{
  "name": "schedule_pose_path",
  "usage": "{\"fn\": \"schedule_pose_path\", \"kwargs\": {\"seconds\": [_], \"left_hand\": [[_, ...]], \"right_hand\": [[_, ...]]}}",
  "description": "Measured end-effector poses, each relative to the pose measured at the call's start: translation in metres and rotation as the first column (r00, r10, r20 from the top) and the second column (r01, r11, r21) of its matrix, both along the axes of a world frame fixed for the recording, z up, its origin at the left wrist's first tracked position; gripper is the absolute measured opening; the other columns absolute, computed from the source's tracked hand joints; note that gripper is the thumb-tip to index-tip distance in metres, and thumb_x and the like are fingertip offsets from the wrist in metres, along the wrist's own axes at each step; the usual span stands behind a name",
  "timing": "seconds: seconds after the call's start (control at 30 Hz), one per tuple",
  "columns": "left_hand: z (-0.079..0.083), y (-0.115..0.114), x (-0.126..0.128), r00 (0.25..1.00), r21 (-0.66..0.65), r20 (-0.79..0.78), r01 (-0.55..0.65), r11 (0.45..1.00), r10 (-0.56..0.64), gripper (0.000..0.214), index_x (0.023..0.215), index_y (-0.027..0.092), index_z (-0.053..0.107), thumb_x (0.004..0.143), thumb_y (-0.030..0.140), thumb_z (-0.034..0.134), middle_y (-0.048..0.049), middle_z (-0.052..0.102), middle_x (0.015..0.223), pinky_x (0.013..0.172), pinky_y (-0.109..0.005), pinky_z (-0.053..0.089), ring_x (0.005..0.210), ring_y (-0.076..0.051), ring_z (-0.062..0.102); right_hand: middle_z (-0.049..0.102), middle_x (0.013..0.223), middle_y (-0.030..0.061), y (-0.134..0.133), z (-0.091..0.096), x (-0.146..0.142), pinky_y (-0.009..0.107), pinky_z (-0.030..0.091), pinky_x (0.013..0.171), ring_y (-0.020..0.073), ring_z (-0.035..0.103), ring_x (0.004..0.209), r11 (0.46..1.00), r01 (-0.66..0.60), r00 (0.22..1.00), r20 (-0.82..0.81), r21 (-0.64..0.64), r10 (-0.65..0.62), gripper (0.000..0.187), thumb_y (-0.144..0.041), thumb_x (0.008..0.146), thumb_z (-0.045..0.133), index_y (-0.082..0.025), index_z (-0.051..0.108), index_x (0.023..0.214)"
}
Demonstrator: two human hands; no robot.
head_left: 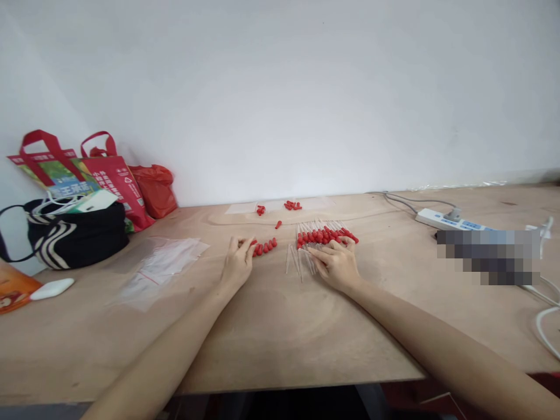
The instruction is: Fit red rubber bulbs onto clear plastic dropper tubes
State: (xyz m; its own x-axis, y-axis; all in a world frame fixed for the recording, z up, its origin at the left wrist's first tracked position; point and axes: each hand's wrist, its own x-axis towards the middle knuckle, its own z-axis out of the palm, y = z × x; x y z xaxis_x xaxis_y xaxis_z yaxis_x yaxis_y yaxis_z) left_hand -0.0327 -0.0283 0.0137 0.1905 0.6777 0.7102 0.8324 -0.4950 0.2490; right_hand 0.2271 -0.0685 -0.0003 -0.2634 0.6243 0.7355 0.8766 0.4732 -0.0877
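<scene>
My left hand (237,261) is closed in a pinch at the left end of a short row of red rubber dropper bulbs (265,247), its fingertips on the end bulb. To the right, my right hand (336,262) is bent low over several thin clear dropper tubes (294,262), thumb and forefinger together on what looks like one tube. Just beyond it lies a dense row of droppers with red bulbs (321,235), their clear stems pointing away from me. My right fingers partly hide this row and the loose tubes.
Loose red bulbs (293,205) lie near the wall, and a single bulb (278,224) sits closer. Clear plastic bags (168,265) are at left, before a black bag (83,233) and red shopping bags (118,184). A power strip (450,220) with cables is at right.
</scene>
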Motion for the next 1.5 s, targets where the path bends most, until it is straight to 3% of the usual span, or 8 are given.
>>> {"fn": "schedule_pose_path", "kwargs": {"seconds": [0.1, 0.23, 0.37, 0.63, 0.87, 1.2, 1.37, 1.5], "left_hand": [[0.0, 0.013, -0.01, 0.984, -0.074, 0.097, -0.145, 0.987, 0.152, 0.031, 0.105, 0.014, 0.055, 0.077, 0.018, 0.042, -0.0078, 0.049, 0.087, 0.077, -0.031, 0.046, 0.082, -0.017, 0.054], [0.002, 0.022, -0.021, 0.932, -0.306, 0.174, -0.257, 0.917, 0.319, 0.04, 0.111, 0.011, 0.047, 0.074, 0.024, 0.049, -0.0051, 0.057, 0.08, 0.069, -0.03, 0.047, 0.068, -0.016, 0.056], [0.0, 0.026, -0.022, 0.917, -0.433, 0.126, -0.293, 0.853, 0.379, 0.023, 0.09, 0.014, 0.057, 0.073, 0.029, 0.051, -0.0054, 0.063, 0.075, 0.068, -0.029, 0.047, 0.068, -0.017, 0.06], [-0.003, 0.031, -0.02, 0.944, -0.417, 0.07, -0.267, 0.869, 0.324, 0.018, 0.083, 0.016, 0.063, 0.076, 0.022, 0.047, -0.0073, 0.066, 0.087, 0.077, -0.031, 0.046, 0.081, -0.019, 0.06], [0.001, 0.037, -0.014, 0.967, -0.453, 0.076, -0.186, 0.872, 0.245, 0.02, 0.091, 0.017, 0.063, 0.078, 0.022, 0.048, -0.005, 0.067, 0.085, 0.071, -0.028, 0.048, 0.077, -0.017, 0.062], [-0.001, 0.036, -0.019, 0.961, -0.422, 0.073, -0.213, 0.881, 0.267, 0.024, 0.093, 0.016, 0.063, 0.079, 0.026, 0.046, -0.0058, 0.067, 0.083, 0.07, -0.028, 0.048, 0.075, -0.018, 0.061], [0.001, 0.031, -0.014, 0.96, -0.317, 0.056, -0.244, 0.917, 0.275, 0.022, 0.088, 0.016, 0.063, 0.078, 0.027, 0.046, -0.0066, 0.063, 0.087, 0.08, -0.033, 0.043, 0.083, -0.02, 0.056], [0.007, 0.02, 0.011, 0.987, -0.213, -0.049, -0.157, 0.964, 0.15, 0.018, 0.08, 0.02, 0.065, 0.075, 0.032, 0.053, -0.0052, 0.059, 0.086, 0.085, -0.035, 0.039, 0.09, -0.021, 0.05]], "right_hand": [[0.066, 0.07, 0.0005, 0.0, -0.001, -0.006, 0.039, 0.018, 0.084, 0.0141, 0.048, 0.07, 1.0, 0.007, 1.0, -0.009, -0.012, -0.008, 0.025, -0.022, 0.082, 0.042, -0.026, 0.065, 0.091], [0.066, 0.065, 0.0006, 0.001, -0.003, -0.008, 0.038, 0.019, 0.082, 0.0147, 0.047, 0.069, 0.999, 0.021, 1.0, 0.021, -0.029, -0.021, 0.024, -0.021, 0.08, 0.043, -0.025, 0.066, 0.084], [0.065, 0.064, 0.0023, 0.002, -0.005, -0.014, 0.038, 0.019, 0.078, 0.0156, 0.047, 0.069, 0.998, 0.042, 0.996, 0.08, -0.052, -0.037, 0.024, -0.02, 0.079, 0.043, -0.023, 0.066, 0.08], [0.059, 0.064, 0.0041, 0.001, -0.002, -0.029, 0.037, 0.018, 0.074, 0.0159, 0.047, 0.068, 0.989, 0.07, 0.988, 0.144, -0.131, -0.051, 0.024, -0.018, 0.077, 0.042, -0.02, 0.064, 0.086], [0.06, 0.069, 0.0067, -0.004, 0.005, -0.038, 0.037, 0.018, 0.071, 0.0182, 0.049, 0.07, 0.956, 0.163, 0.977, 0.177, -0.245, -0.121, 0.021, -0.017, 0.077, 0.038, -0.016, 0.06, 0.077], [0.062, 0.085, 0.0116, -0.01, 0.01, -0.04, 0.04, 0.02, 0.075, 0.0241, 0.049, 0.082, 0.926, 0.148, 0.974, 0.214, -0.348, -0.075, 0.037, -0.036, 0.081, 0.036, -0.012, 0.053, 0.103], [0.061, 0.091, 0.0098, -0.009, 0.014, -0.035, 0.038, 0.019, 0.078, 0.0217, 0.049, 0.087, 0.924, 0.081, 0.987, 0.156, -0.374, -0.023, 0.04, -0.038, 0.084, 0.034, -0.014, 0.052, 0.11], [0.063, 0.088, 0.006, 0.001, 0.015, -0.021, 0.035, 0.019, 0.076, 0.0176, 0.051, 0.083, 0.941, 0.13, 0.99, -0.017, -0.313, -0.142, 0.032, -0.029, 0.085, 0.033, -0.019, 0.06, 0.1]]}}
